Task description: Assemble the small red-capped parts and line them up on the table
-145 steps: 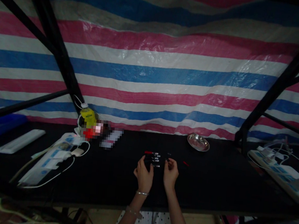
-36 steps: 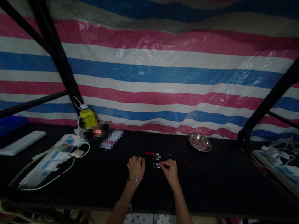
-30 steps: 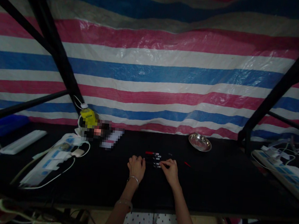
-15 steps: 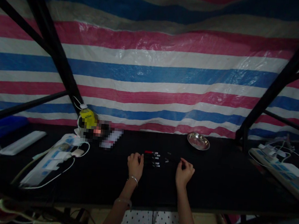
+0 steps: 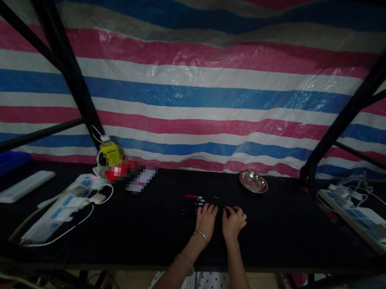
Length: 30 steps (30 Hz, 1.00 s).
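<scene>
A row of several slim, pen-like items lies on the black table, one red with a silver end [image 5: 192, 196] and the others dark with silver ends. My left hand [image 5: 206, 219] is at the right end of the row, fingers bent down and closed over something small that they hide. Close beside it, my right hand [image 5: 233, 222] pinches a thin dark stick [image 5: 221, 207] between thumb and fingers; it points toward my left fingertips and barely shows against the table. Just beyond my hands lies a tiny grey piece [image 5: 216, 197].
A round metal dish [image 5: 253, 182] stands at the back right. Power strips with cables lie at left [image 5: 65, 209] and right [image 5: 361, 217]. A yellow bottle [image 5: 111, 152] stands back left, near a blurred flat item [image 5: 143, 179]. Black frame posts rise on both sides.
My left hand has moved right, from the left side of the row to its right end, covering a small silver piece. My right hand has shifted slightly left, closing the gap.
</scene>
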Motion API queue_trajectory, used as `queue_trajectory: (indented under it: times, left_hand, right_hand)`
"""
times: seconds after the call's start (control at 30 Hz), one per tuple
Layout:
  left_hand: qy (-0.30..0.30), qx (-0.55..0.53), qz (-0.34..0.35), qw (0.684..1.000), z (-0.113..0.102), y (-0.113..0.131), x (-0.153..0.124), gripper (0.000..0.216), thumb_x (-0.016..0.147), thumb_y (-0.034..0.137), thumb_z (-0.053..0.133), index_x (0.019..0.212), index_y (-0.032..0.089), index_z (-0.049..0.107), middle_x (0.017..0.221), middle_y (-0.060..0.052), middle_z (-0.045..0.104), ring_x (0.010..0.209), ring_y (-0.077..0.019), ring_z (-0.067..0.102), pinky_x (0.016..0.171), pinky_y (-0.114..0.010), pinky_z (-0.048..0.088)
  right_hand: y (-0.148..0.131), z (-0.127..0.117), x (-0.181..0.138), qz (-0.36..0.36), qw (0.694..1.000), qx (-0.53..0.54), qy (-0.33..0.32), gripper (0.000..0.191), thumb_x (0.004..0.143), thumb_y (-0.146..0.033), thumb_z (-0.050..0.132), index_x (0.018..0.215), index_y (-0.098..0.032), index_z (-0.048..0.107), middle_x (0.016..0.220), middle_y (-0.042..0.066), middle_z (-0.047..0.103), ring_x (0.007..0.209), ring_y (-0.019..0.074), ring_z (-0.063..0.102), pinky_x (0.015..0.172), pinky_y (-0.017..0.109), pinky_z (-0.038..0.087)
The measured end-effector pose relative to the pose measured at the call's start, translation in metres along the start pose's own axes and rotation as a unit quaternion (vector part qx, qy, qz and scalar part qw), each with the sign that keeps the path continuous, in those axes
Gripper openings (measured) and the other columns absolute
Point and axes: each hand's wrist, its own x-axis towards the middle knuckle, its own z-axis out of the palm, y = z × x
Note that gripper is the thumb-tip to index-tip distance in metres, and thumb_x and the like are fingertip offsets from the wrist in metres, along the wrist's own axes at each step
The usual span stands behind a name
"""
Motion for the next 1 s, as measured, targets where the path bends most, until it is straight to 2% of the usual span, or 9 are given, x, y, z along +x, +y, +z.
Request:
queue_trajectory:
  times: [0.13,0.27,0.47,0.57,0.7,0.87,1.0]
  left_hand:
    - [-0.006,0.012,-0.001,1.0,0.003,0.0,-0.003,0.043,0.082,0.003,0.038,0.116,0.022,0.056,0.12,-0.009,0.058,0.11,-0.0276,0.046,0.091,-0.047,0.032]
    - [0.004,-0.001,-0.007,1.0,0.007,-0.003,-0.007,0.038,0.084,0.005,0.037,0.111,0.023,0.057,0.114,-0.007,0.061,0.106,-0.0256,0.048,0.091,-0.047,0.029]
    - [0.017,-0.025,-0.034,0.999,0.007,-0.004,-0.007,0.026,0.088,0.011,0.038,0.097,0.021,0.061,0.097,-0.006,0.066,0.1,-0.0231,0.049,0.09,-0.046,0.025]
    - [0.017,-0.039,-0.039,0.998,0.004,-0.004,-0.007,0.025,0.088,0.011,0.038,0.094,0.02,0.061,0.094,-0.006,0.067,0.098,-0.0221,0.051,0.09,-0.045,0.024]
    - [0.024,-0.055,-0.042,0.997,0.001,-0.004,-0.007,0.025,0.087,0.009,0.038,0.096,0.019,0.06,0.09,-0.006,0.067,0.093,-0.0205,0.054,0.089,-0.043,0.026]
    - [0.047,-0.096,-0.011,0.994,0.003,-0.005,-0.009,0.026,0.088,0.008,0.035,0.096,0.018,0.057,0.089,-0.004,0.066,0.088,-0.0171,0.057,0.087,-0.037,0.03]
    - [0.069,-0.15,-0.007,0.986,0.005,-0.007,-0.01,0.026,0.088,0.007,0.033,0.091,0.019,0.056,0.087,-0.003,0.066,0.08,-0.0147,0.058,0.084,-0.033,0.034]
  right_hand:
    - [-0.003,-0.004,-0.001,0.011,1.0,-0.007,-0.002,0.029,0.081,-0.033,0.046,0.083,-0.021,0.072,0.098,0.016,0.057,0.091,0.0312,0.045,0.071,0.04,0.029]
    - [-0.004,-0.009,-0.007,-0.004,1.0,0.022,-0.008,0.031,0.083,-0.036,0.043,0.088,-0.021,0.069,0.097,0.013,0.062,0.093,0.0298,0.047,0.073,0.039,0.029]
    - [0.0,-0.018,-0.018,-0.051,0.992,0.067,-0.093,0.03,0.084,-0.035,0.042,0.091,-0.021,0.068,0.091,0.009,0.068,0.09,0.0269,0.051,0.075,0.036,0.031]
    - [0.001,-0.02,-0.02,-0.061,0.99,0.068,-0.111,0.029,0.084,-0.032,0.043,0.09,-0.021,0.069,0.092,0.008,0.068,0.09,0.027,0.051,0.074,0.035,0.032]
    - [0.002,-0.02,-0.019,-0.055,0.989,0.085,-0.108,0.029,0.083,-0.032,0.044,0.09,-0.019,0.07,0.09,0.009,0.069,0.088,0.0263,0.052,0.074,0.035,0.034]
    - [0.004,-0.017,-0.016,-0.05,0.986,0.123,-0.099,0.032,0.084,-0.035,0.043,0.089,-0.019,0.07,0.089,0.009,0.069,0.086,0.0249,0.054,0.076,0.035,0.037]
    - [0.008,-0.015,-0.015,-0.04,0.982,0.169,-0.073,0.035,0.084,-0.04,0.042,0.087,-0.018,0.069,0.089,0.01,0.069,0.084,0.0238,0.055,0.078,0.035,0.039]
